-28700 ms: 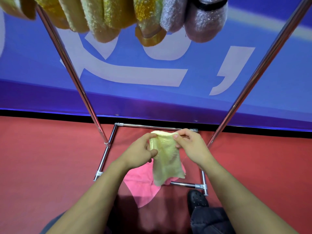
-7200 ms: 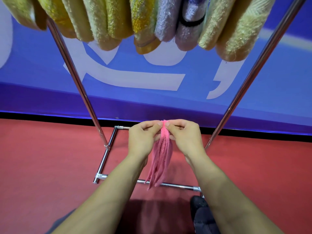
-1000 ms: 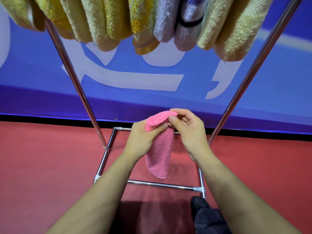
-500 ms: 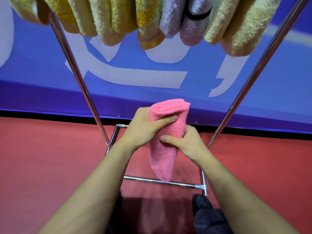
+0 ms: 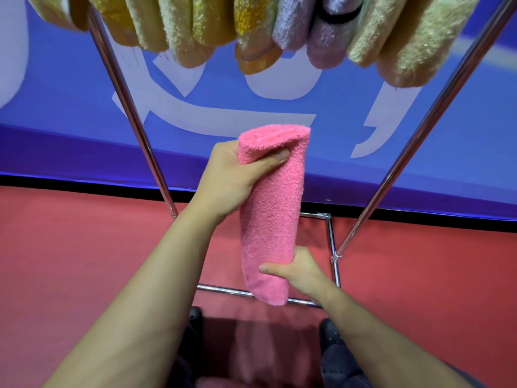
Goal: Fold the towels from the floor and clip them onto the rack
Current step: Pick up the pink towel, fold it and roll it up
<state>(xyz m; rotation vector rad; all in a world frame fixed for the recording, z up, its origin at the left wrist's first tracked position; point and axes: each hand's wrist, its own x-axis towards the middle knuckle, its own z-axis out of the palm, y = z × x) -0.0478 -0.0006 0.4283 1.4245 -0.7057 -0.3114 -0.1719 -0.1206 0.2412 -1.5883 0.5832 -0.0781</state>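
Since half a second ago the right hand (image 5: pixel 300 271) has been sliding down the pink towel (image 5: pixel 270 217) from its middle to near its lower end, and the towel is now hanging longer and straighter between the two hands. Up top, the left hand (image 5: pixel 233 177) is gripping the folded upper end, its thumb pressing into the plush front while its fingers are wrapping out of sight behind the cloth. Lower down, the right hand is pinching the towel, thumb lying across the front and fingers hidden behind it, so I cannot tell how they are curling. Both forearms are reaching up and forward, bare, the left one raised higher. The towel is being held in the air in front of the rack (image 5: pixel 131 107), between its two slanting chrome poles and above the floor (image 5: pixel 84 247), touching neither. It is looking soft and looped in texture, folded into a long narrow band with a rounded top edge. Overhead, the hanging towels (image 5: pixel 279 21) are crowding together, fuzzy yellow, cream and lilac rolls cut off by the upper edge, so their clips are not showing. Behind is standing a blue banner (image 5: pixel 56 107) with white shapes. Dark shoes (image 5: pixel 328 331) are peeking out at the bottom, blurred.
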